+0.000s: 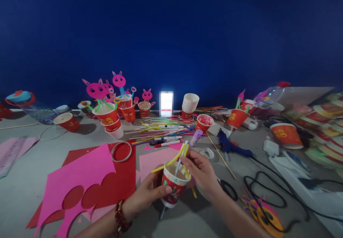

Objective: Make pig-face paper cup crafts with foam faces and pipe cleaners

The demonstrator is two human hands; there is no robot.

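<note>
My left hand [152, 191] is wrapped round a red printed paper cup [174, 188] with a white rim, held slightly tilted above the table. A pale straw [178, 166] stands inside the cup, and a pale stick end [162, 213] pokes out below its base. My right hand [199, 168] pinches the straw's upper part together with yellow bendy stems [175, 158] that look like pipe cleaners. One yellow stem bends out over the cup's left side; another yellow end [193, 191] hangs at its right. The fingertips partly hide where they join.
Pink card [77, 173] with round cut-outs lies on red card [125, 173] at left. Several cups with pink animal faces [96, 90] stand behind. Coloured sticks and pens [160, 130] lie mid-table. A blue glue gun [233, 145], its black cable [257, 175] and scissors [229, 189] lie right.
</note>
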